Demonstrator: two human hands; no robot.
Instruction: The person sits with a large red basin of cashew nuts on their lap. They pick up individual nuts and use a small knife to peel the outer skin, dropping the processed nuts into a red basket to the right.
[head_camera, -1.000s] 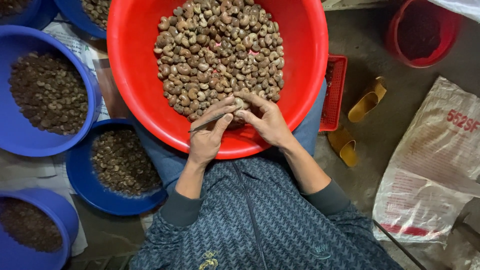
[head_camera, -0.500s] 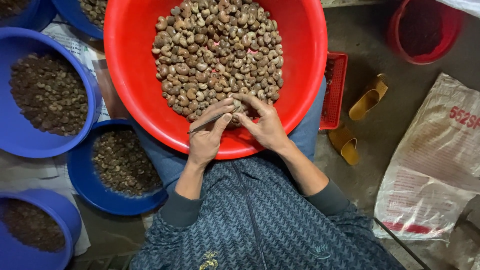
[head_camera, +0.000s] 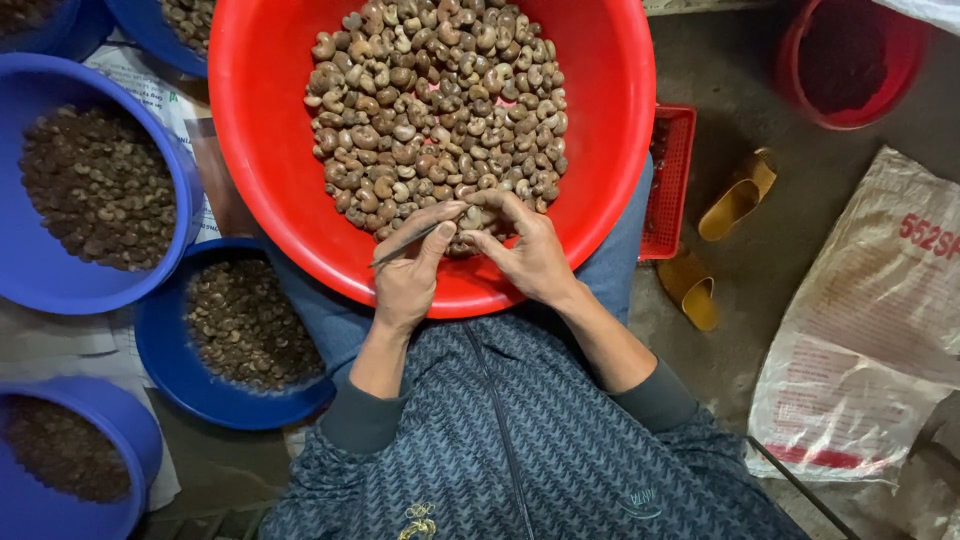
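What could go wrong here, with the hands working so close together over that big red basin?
1. The left hand holds a thin pointed tool aimed at the right hand, which pinches a nut; a slip might prick a finger.
2. The red basin seems to rest on the lap; a shift could tip nuts toward the blue basins.

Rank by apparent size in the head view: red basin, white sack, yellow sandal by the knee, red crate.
1. Red basin, largest.
2. White sack, partly cut off by the frame edge.
3. Red crate, mostly hidden under the basin, so unsure.
4. Yellow sandal, smallest.
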